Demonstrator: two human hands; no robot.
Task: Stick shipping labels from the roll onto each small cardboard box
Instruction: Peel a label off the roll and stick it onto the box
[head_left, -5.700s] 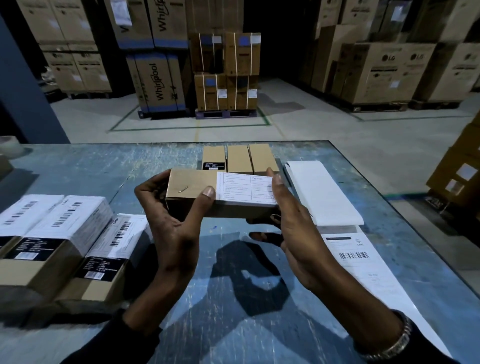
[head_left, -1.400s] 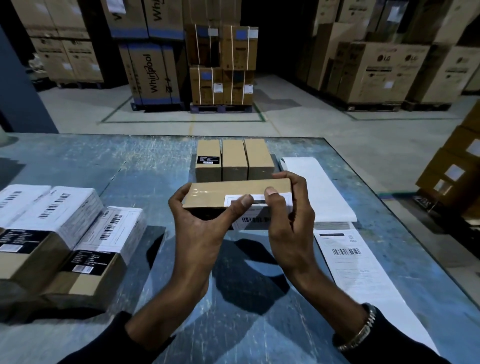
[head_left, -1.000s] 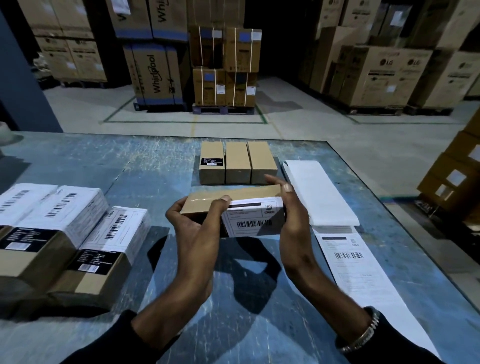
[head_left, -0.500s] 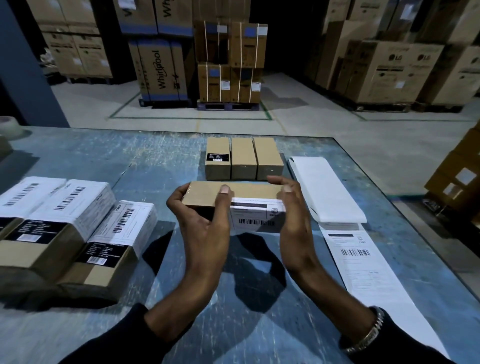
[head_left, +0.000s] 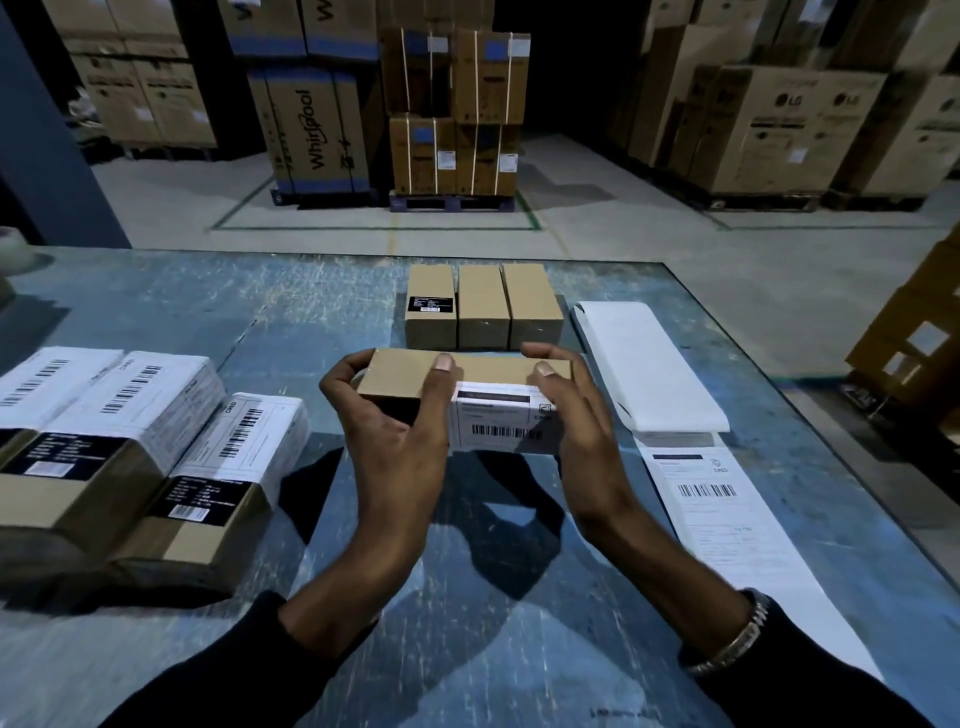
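Above the blue table I hold a small cardboard box (head_left: 410, 376) between both hands. My left hand (head_left: 395, 441) grips its left end, thumb up on the top face. My right hand (head_left: 582, 431) grips the right end, thumb on the top edge. A white shipping label (head_left: 501, 422) with a barcode covers the right part of the box's near face. To the right lies the label stack (head_left: 649, 364), and its strip (head_left: 727, 525) of printed labels runs toward me.
Three small plain boxes (head_left: 483, 306) stand side by side behind the held box. Several labelled boxes (head_left: 156, 441) lie at the left of the table (head_left: 260, 322). The table's right edge runs diagonally. Large cartons on pallets fill the warehouse floor beyond.
The box has turned so the labelled face now points toward me, and the label's lower part lies flat on that near face. Both thumbs sit on the top edge.
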